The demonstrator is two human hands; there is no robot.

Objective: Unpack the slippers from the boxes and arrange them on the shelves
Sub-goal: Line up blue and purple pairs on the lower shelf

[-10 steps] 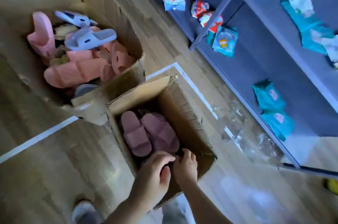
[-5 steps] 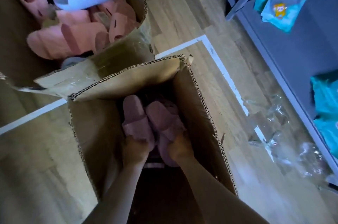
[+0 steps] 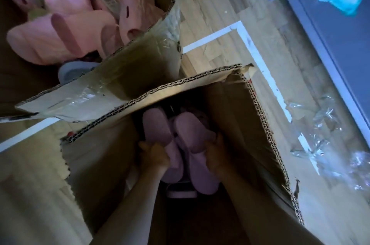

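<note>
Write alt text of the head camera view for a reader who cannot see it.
Inside a cardboard box, the left hand and right hand each grip one of two purple slippers. A second box beside it holds pink slippers.

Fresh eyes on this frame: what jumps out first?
Both hands reach deep into the near cardboard box, the left hand and right hand each gripping one of the pair of mauve slippers. At upper left, a second box is heaped with pink slippers. Crumpled clear plastic lies on the floor at right, beside the grey shelf.
</note>
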